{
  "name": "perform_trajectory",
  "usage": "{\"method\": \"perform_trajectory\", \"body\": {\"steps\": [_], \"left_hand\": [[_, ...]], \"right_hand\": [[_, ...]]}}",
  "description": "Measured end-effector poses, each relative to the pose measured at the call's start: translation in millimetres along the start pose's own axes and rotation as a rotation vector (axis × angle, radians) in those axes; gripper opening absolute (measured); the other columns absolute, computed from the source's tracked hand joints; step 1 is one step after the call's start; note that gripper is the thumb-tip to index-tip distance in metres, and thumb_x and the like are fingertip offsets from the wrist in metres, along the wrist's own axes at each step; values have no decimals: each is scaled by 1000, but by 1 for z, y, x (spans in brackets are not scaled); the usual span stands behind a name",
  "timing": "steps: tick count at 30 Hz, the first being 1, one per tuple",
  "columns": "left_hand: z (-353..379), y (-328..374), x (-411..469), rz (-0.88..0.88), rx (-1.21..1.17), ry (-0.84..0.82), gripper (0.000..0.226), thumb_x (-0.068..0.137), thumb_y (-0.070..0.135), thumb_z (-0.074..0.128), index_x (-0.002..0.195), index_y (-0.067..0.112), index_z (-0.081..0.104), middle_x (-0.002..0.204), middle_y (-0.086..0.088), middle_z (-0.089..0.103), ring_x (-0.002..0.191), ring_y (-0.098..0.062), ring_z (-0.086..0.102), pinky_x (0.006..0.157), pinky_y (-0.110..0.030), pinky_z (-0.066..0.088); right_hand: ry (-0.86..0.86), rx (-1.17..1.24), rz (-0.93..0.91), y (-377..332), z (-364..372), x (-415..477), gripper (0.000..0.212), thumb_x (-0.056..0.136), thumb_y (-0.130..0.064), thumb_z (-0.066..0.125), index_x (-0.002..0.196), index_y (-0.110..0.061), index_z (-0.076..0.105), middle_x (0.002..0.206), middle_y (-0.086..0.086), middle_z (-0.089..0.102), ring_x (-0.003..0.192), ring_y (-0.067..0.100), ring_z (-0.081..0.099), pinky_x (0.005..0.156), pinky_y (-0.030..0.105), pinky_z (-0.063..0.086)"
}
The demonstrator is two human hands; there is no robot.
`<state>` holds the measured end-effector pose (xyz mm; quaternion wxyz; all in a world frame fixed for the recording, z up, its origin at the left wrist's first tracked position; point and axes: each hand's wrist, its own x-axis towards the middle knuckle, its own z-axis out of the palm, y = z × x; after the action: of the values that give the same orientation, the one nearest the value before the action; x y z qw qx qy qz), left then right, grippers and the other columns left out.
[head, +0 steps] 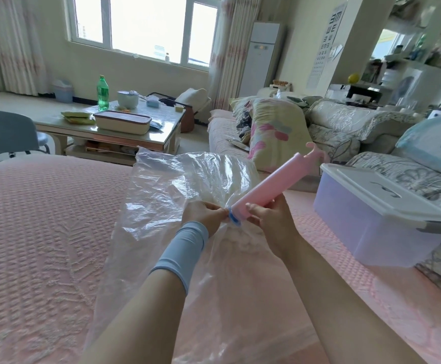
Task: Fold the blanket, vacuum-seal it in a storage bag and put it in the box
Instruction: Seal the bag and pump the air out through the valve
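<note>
Apparently midway: the left hand (203,215) pinches the blue valve (233,219) of the storage bag (161,185), the right hand (269,219) grips the pink pump (269,185) against it; pumping and loading the lidded box (371,222) remain.

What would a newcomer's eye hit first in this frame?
The pink pump in the centre, gripped near its lower end by the right hand, its tip at the blue valve of the clear storage bag, which the left hand pinches beside the valve. The bag lies crumpled across the pink bedspread. At right sits a translucent box, its white lid on.
</note>
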<state>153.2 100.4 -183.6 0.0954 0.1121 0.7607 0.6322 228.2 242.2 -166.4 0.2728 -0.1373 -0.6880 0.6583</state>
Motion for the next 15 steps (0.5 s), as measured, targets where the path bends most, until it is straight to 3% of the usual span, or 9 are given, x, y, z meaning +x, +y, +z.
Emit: {"method": "perform_trajectory", "body": {"steps": [3, 5, 7, 9, 12, 15], "left_hand": [[1, 1, -2, 12, 16, -1, 11, 75, 31, 80, 69, 24, 74, 55, 5, 63, 60, -15, 56, 64, -25, 48], [1, 2, -3, 17, 22, -4, 11, 75, 31, 80, 67, 26, 74, 56, 4, 64, 61, -16, 57, 64, -25, 48], [0, 2, -3, 21, 33, -10, 11, 75, 31, 79, 68, 24, 74, 59, 1, 66, 61, -16, 57, 64, -27, 51], [-1, 1, -4, 18, 25, -18, 10, 76, 30, 79, 74, 21, 76, 67, -2, 71, 64, -17, 58, 69, -31, 54], [-1, 1, -4, 27, 62, -23, 10, 77, 30, 77, 75, 20, 77, 73, -2, 73, 66, -16, 61, 65, -28, 52], [1, 3, -6, 56, 77, -26, 9, 80, 30, 74, 77, 21, 77, 74, -1, 74, 68, -17, 64, 70, -32, 56]], "right_hand": [[158, -144, -67, 1, 6, -2, 56, 74, -16, 88, 117, -5, 53, 98, 9, 68, 89, 24, 70, 71, 32, 58], [161, -83, -30, 4, 10, -3, 67, 78, -24, 85, 127, -9, 42, 106, 7, 63, 95, 20, 67, 76, 35, 58], [85, 32, 24, 5, 9, -4, 58, 86, -18, 72, 132, -15, 36, 113, 6, 57, 104, 20, 64, 85, 40, 57], [26, -6, -25, 5, 7, -2, 51, 82, -7, 64, 126, -17, 42, 110, 6, 59, 106, 23, 63, 88, 38, 58], [90, -184, -107, 4, 8, -1, 49, 83, -9, 77, 120, -17, 46, 100, -1, 65, 93, 16, 67, 74, 22, 57], [183, -128, -103, 5, 13, -4, 69, 74, -19, 89, 124, -12, 43, 100, 1, 64, 90, 16, 68, 78, 32, 58]]}}
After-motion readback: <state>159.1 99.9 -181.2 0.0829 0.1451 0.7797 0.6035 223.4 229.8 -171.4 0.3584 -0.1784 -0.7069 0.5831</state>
